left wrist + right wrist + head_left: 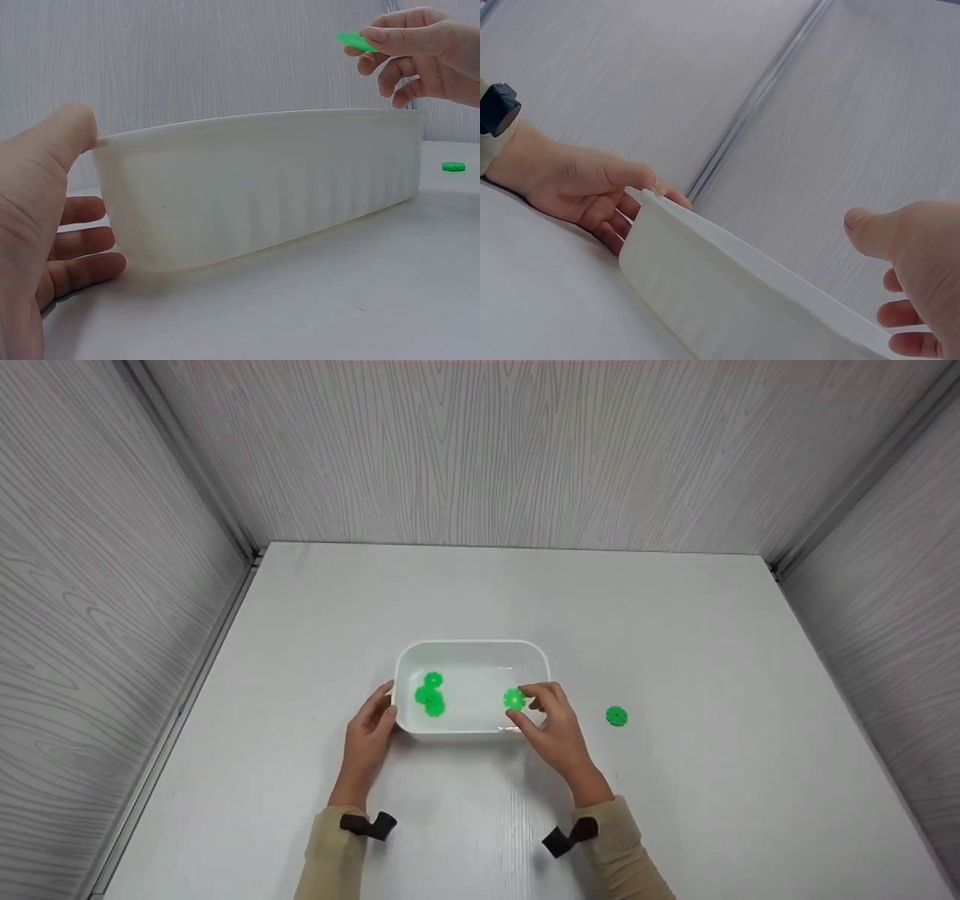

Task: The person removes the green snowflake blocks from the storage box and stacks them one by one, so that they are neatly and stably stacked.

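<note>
A shallow white plastic tub stands on the table. At its left end my left hand grips the corner, thumb at the rim and the other fingers against the outer wall. Over the right part of the tub, my right hand pinches a green flower-shaped disc between thumb and forefinger; the left wrist view has this disc above rim height. Several like green discs lie in a cluster inside the tub on the left. In the right wrist view the pinched disc is out of sight.
One more green disc lies on the white tabletop, right of the tub and beside my right hand. Pale wood-grain panels enclose the table at the back and both sides.
</note>
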Motion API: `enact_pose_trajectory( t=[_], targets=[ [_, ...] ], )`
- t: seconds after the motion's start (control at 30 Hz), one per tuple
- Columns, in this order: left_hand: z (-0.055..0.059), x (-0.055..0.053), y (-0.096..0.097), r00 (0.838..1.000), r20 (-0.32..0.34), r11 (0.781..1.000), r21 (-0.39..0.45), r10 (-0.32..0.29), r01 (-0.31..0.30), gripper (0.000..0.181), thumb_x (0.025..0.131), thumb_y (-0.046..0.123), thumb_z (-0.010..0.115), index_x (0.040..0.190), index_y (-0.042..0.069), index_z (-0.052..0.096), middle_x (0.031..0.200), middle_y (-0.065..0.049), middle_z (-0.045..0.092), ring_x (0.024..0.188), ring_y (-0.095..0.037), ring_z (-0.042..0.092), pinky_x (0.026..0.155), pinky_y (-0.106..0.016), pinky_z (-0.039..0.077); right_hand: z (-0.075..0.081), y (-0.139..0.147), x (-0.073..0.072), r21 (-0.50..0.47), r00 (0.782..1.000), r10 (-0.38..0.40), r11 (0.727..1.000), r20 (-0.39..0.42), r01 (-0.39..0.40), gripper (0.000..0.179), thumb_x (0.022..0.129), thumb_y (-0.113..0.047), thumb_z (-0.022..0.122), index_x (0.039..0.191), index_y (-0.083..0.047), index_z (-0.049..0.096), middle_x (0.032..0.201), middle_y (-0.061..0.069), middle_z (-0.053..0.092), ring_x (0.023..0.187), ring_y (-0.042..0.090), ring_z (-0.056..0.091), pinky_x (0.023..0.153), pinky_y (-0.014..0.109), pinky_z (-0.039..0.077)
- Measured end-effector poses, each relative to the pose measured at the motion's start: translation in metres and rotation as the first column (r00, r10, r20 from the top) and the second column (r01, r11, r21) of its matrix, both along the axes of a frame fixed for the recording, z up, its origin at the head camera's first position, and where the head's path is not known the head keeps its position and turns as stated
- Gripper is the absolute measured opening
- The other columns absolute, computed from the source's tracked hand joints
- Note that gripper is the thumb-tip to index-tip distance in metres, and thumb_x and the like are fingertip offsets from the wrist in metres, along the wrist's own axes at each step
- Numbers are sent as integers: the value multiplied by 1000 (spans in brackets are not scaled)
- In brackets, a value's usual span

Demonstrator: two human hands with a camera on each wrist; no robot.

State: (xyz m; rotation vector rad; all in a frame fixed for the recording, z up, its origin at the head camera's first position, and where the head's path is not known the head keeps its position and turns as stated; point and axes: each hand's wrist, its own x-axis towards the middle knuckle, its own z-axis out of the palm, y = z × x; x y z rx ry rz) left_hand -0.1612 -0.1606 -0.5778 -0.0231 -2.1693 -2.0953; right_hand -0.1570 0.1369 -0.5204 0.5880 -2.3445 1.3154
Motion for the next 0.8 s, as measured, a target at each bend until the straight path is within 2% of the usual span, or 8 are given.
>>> enact_pose_trajectory(
  t=[0.2,0.5,0.67,0.8],
  targets=[
    [-3,-1,1,999,11,998,-61,31,-30,41,93,32,57,134,30,50,120,-8,58,105,-20,56,82,-24,48,-2,11,2,-37,999,-40,998,9,40,35,83,-24,71,112,-8,60,104,4,54,85,26,55,70,42,48],
    [-3,-2,1,1000,1,1000,-17,6,-6,40,94,24,55,135,27,50,123,-10,57,109,-23,55,84,-24,48,-3,36,5,-50,989,-149,988,-10,149,35,82,-21,72,112,-5,61,104,7,54,85,24,55,73,44,48],
    [-4,-3,1,1000,19,1000,-12,-2,2,42,95,23,54,137,25,48,124,-11,56,111,-24,54,85,-24,47,-10,56,6,-58,978,-205,978,-32,202,35,81,-15,74,112,-3,61,103,10,55,82,26,55,70,43,47],
    [-6,-4,0,1000,26,999,-34,4,-3,42,95,26,55,136,28,49,122,-9,57,107,-23,54,82,-24,48,-18,73,7,-68,967,-255,965,-12,254,34,81,-14,73,112,-4,61,102,10,55,82,26,55,69,44,46]
  ],
)
